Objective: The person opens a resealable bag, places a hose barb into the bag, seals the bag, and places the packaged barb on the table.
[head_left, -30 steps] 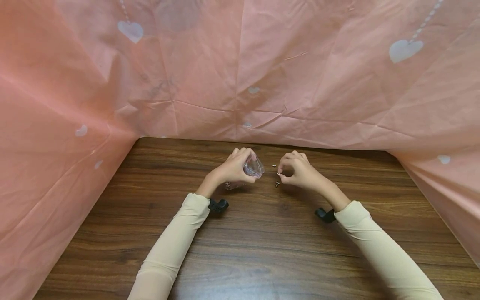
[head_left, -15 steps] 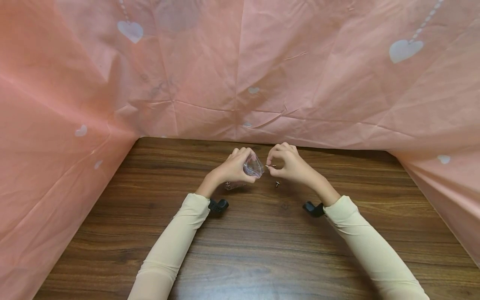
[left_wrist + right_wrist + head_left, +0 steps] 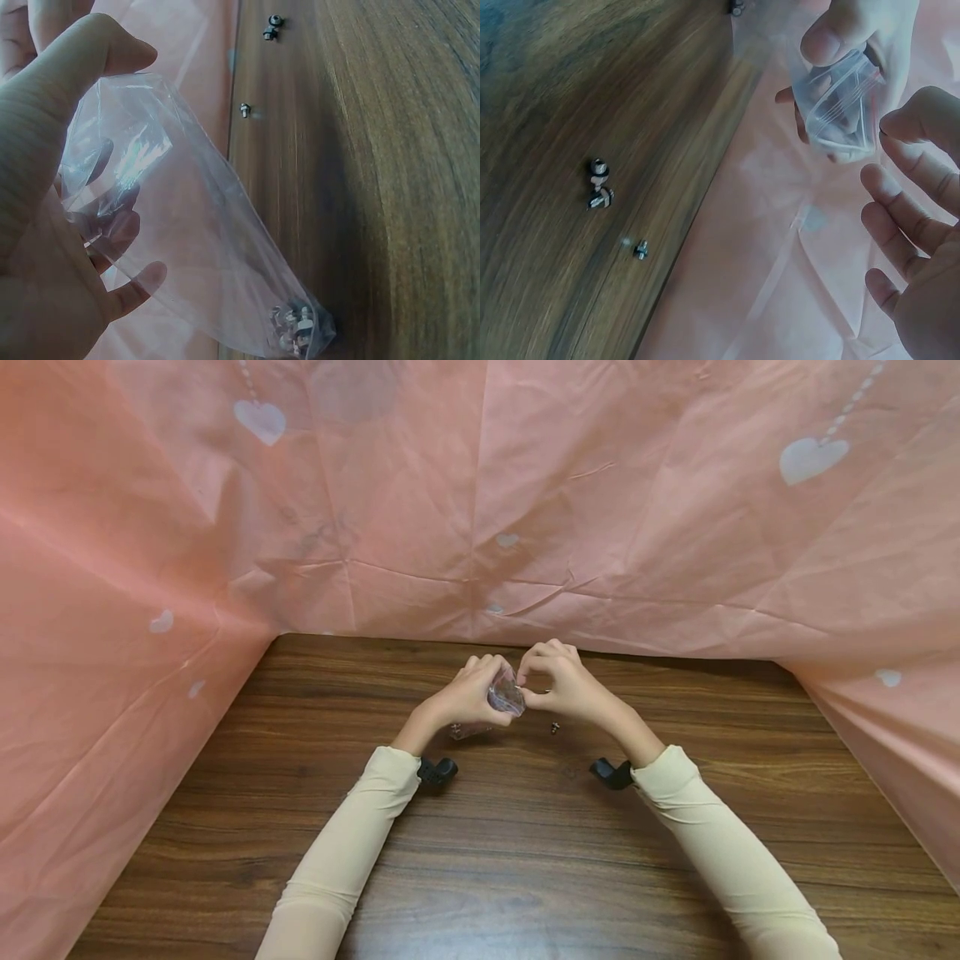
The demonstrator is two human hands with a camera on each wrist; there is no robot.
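In the head view my left hand holds a clear zip bag by its mouth, which gapes toward the right hand. Several small metal screws lie in the bag's bottom corner. My right hand is at the bag's mouth, thumb and forefinger pinching a tiny screw, mostly hidden by the fingertips. On the table, two dark-and-silver screws lie close together, and a single smaller screw lies a little apart from them.
The brown wood-grain table runs back to a pink cloth with white hearts, which hangs behind it and along both sides. Black straps with camera mounts sit at both wrists.
My right hand has moved left from beside the loose screws to the bag's mouth, carrying the pinched screw. The left hand and bag have stayed in place.
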